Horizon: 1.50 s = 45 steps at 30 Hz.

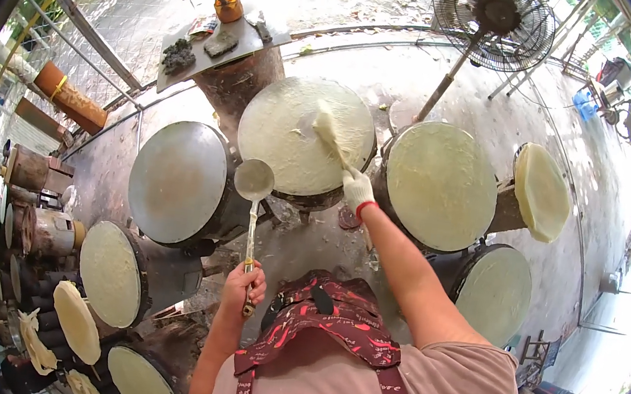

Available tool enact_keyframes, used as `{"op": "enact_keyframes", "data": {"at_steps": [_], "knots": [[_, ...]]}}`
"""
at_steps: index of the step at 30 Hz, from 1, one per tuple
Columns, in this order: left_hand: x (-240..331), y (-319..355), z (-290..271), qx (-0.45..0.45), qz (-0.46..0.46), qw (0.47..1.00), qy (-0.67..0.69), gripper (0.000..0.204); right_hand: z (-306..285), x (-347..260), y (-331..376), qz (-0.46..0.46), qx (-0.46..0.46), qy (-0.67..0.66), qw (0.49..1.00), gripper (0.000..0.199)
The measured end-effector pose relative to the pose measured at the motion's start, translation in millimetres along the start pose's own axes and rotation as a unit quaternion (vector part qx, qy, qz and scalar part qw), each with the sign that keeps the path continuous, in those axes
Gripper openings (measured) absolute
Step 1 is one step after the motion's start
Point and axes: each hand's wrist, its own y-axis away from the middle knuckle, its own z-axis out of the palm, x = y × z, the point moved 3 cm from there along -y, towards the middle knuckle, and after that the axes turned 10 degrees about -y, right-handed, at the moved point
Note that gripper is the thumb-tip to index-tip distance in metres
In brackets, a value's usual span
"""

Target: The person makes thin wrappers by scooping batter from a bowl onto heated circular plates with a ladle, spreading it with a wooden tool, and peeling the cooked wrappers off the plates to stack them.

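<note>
My left hand [244,284], bare, is closed round the handle of a metal ladle [254,181], whose bowl is level with the gap between two round griddles. My right hand [356,189], in a white glove with a red cuff, grips a batter-coated spatula [327,131]. The spatula's blade lies over the middle griddle [276,133], which is covered in pale, wet-looking batter. Left of it, a bare grey griddle [178,180] shows no batter. On the right, another griddle [440,187] carries a smooth, pale yellow-green sheet.
A large pancake-like sheet [543,193] rests at the far right, above another coated griddle [494,294]. More coated griddles [111,273] and peeled sheets [76,321] line the left. A pedestal fan [497,14] stands ahead. A small table [251,46] holds an orange tub [229,8].
</note>
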Motion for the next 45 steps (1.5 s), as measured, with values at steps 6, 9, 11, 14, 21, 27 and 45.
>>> {"op": "enact_keyframes", "data": {"at_steps": [6,9,11,14,21,27,45], "knots": [[-12,-13,34,0.003,-0.032,0.999,0.022,0.013,-22,-4,-69,-0.018,0.008,-0.044,0.999,0.034],[-19,-17,27,0.030,-0.041,0.998,0.041,0.008,5,-14,-29,0.052,-0.144,0.067,0.986,0.034],[-25,-21,23,0.033,-0.057,0.997,0.028,0.004,-4,-45,-30,0.080,-0.193,0.040,0.977,0.034],[-9,-35,34,0.080,-0.057,0.994,-0.056,0.006,-9,-71,-53,0.126,-0.154,-0.042,0.979,0.035],[29,-94,48,0.162,-0.010,0.962,-0.222,0.010,-43,-48,-1,0.193,-0.256,-0.001,0.947,0.037],[2,-158,67,0.234,0.039,0.886,-0.397,0.021,-12,14,87,0.311,-0.029,-0.209,0.927,0.033],[78,-11,70,0.022,-0.002,0.997,0.078,0.006,16,-27,70,0.024,-0.275,0.062,0.959,0.035]]}}
